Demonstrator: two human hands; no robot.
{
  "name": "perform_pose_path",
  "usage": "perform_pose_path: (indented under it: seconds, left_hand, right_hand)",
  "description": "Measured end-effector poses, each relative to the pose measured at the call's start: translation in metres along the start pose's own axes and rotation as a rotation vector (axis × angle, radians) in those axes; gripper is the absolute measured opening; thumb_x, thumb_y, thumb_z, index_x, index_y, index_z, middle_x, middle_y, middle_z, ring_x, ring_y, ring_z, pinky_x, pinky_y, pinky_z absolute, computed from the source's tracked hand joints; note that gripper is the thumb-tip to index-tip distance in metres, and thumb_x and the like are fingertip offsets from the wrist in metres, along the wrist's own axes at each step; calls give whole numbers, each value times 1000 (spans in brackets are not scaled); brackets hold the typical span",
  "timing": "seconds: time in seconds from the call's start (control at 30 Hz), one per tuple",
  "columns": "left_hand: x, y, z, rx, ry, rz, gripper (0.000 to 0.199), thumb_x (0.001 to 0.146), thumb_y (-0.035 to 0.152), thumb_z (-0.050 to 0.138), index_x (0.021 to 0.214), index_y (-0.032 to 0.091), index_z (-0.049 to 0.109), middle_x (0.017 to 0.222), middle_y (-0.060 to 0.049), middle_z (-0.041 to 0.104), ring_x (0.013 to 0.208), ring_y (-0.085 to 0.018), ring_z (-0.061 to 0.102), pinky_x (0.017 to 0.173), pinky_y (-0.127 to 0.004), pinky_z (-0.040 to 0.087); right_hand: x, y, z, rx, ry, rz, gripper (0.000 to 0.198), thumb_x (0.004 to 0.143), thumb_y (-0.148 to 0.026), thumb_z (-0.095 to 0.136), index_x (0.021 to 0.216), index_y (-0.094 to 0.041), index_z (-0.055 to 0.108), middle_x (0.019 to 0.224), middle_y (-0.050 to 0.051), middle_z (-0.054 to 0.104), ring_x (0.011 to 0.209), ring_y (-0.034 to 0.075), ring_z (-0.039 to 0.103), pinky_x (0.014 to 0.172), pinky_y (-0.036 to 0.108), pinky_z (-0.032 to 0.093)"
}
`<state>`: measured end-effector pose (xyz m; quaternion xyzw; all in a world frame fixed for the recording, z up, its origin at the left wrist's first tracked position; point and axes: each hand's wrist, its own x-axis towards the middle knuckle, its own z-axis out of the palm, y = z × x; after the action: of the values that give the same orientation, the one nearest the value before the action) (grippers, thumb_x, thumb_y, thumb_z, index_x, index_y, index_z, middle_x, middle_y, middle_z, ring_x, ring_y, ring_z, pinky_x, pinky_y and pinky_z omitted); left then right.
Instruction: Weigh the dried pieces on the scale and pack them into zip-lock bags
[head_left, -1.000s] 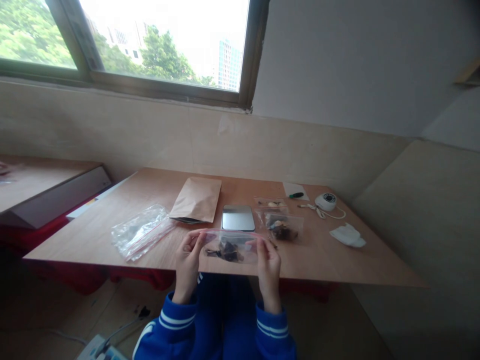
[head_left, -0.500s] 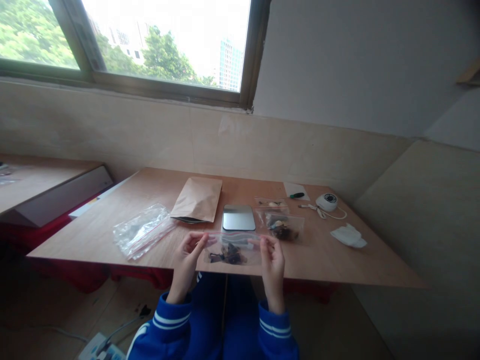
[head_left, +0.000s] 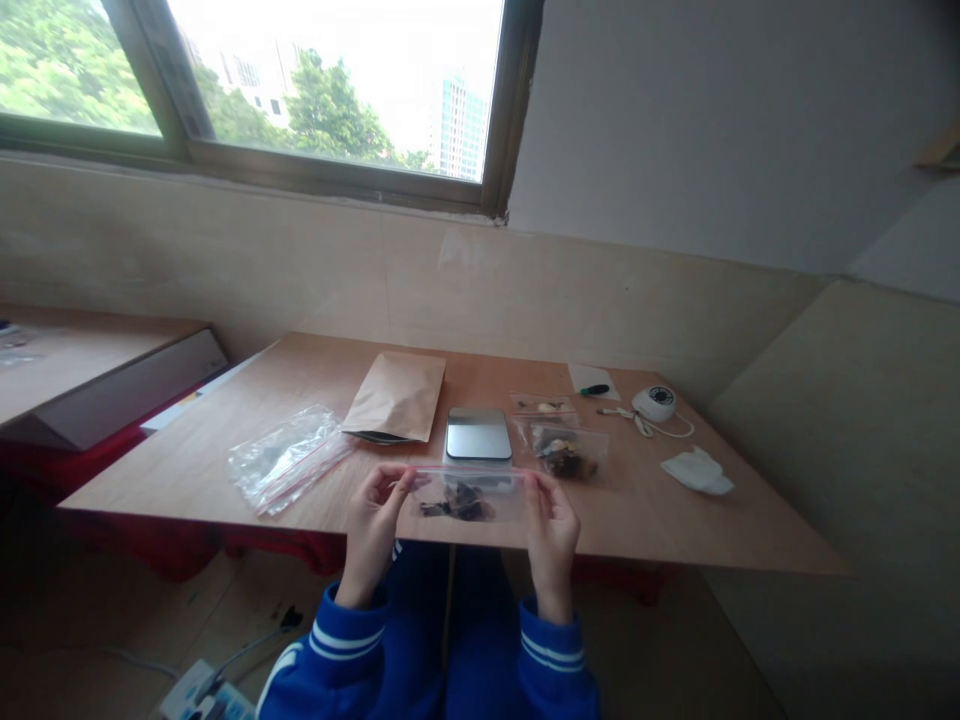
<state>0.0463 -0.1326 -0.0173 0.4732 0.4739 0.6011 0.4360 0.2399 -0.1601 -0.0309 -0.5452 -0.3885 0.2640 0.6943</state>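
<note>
Between my two hands a clear zip bag (head_left: pixel 502 508) with a pink-red seal line is stretched out near the table's front edge. Dark, shrivelled dried pieces (head_left: pixel 461 503) lie inside it. My left hand (head_left: pixel 377 515) pinches the bag's top left corner between thumb and fingers. At the top right corner, my right hand (head_left: pixel 549 520) grips it the same way. Just behind the bag sits a flat scale (head_left: pixel 478 435) with a shiny metal top. What the pieces are exactly, I cannot tell.
Filled zip bags (head_left: pixel 571 455) lie right of the scale. Flat clear bags (head_left: pixel 289 455) and a brown paper pouch (head_left: pixel 397 395) are on the left. Farther right are a white dome camera (head_left: pixel 652 403) with its cable, a green-and-black screwdriver (head_left: pixel 595 390) and crumpled white tissue (head_left: pixel 696 472).
My right hand has shifted slightly right, and the bag's top edge is now pulled straight where it was wavy. Both hands keep their hold.
</note>
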Motion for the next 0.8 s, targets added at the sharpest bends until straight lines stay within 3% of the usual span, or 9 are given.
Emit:
perform_pose_path:
  seconds: [0.13, 0.27, 0.4, 0.5, 0.67, 0.8]
  left_hand:
    - [-1, -3, 1, 67, 83, 61, 28, 78, 45, 65, 81, 18, 57, 75, -4, 69, 77, -21, 69, 74, -31, 52]
    - [-4, -7, 6, -2, 92, 26, 32, 80, 48, 63, 86, 20, 51, 75, -1, 65, 75, -18, 68, 73, -30, 52]
    - [-5, -13, 14, -126, 136, -24, 34, 83, 53, 55, 94, 21, 47, 77, 3, 58, 70, -13, 63, 71, -27, 51]
    - [-2, -17, 14, -175, 172, -21, 31, 84, 50, 55, 94, 22, 48, 80, 4, 54, 72, -10, 60, 72, -24, 50]
    - [-1, -16, 7, -256, 109, -9, 24, 85, 44, 52, 91, 21, 51, 78, 2, 56, 70, -13, 59, 67, -25, 49]
    - [-4, -16, 4, -251, 62, 31, 19, 81, 36, 59, 86, 19, 53, 72, 3, 57, 64, -12, 56, 61, -22, 45]
  right_hand:
    - [-1, 2, 4, 10, -6, 0, 32, 78, -47, 65, 85, -16, 66, 89, 9, 73, 87, 24, 69, 82, 36, 53]
    - [-4, 10, 14, 102, -26, 69, 32, 78, -48, 65, 88, -18, 61, 86, 8, 73, 84, 23, 69, 80, 37, 54]
    - [-7, 12, 24, 257, -105, 134, 35, 81, -49, 61, 99, -19, 56, 87, 8, 72, 83, 24, 70, 71, 35, 56]
    - [-8, 9, 27, 293, -194, 150, 40, 83, -49, 60, 110, -20, 56, 93, 7, 72, 88, 24, 69, 73, 34, 55]
    - [-11, 6, 28, 183, -263, 116, 28, 84, -46, 60, 89, -18, 65, 94, 8, 71, 89, 21, 67, 77, 30, 53]
    - [-13, 7, 28, 205, -270, 115, 25, 82, -43, 63, 84, -18, 65, 87, 6, 72, 85, 20, 67, 73, 29, 54]
